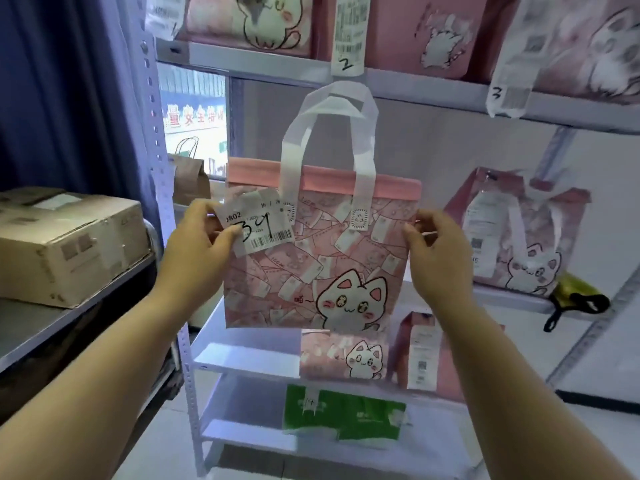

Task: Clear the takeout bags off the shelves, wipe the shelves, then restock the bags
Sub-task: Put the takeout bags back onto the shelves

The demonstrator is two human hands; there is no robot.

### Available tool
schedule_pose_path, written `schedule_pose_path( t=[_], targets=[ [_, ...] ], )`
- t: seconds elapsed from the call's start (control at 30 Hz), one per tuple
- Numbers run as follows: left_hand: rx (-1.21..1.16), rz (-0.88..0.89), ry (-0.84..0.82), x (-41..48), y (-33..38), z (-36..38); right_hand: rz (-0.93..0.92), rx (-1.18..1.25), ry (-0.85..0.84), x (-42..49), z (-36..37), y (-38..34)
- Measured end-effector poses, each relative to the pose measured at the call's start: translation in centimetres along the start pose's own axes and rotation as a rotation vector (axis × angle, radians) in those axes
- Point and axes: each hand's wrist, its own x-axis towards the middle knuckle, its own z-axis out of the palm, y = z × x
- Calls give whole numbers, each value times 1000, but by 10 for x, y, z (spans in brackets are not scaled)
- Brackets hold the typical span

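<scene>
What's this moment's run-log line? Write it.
left hand: grips pink cat bag, left edge | right hand: grips right edge | bag: upright, midair

Head-worn view, close, toward the shelves [242, 362]

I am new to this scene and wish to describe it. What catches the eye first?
The pink bag fills the centre, held up before the shelves by the left hand and right hand at its side edges. A receipt marked 34 shows at its upper left corner. A cardboard box sits far left.
</scene>
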Motion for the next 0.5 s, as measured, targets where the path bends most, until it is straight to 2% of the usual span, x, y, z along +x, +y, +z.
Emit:
schedule_pose_path(
  t=[0.27,0.5],
  targets=[
    [-52,51,-78,73,8,78,75,-105,131,74,-7,36],
    [23,37,-178,109,-19,143,180,-168,135,102,10,83]
  ],
)
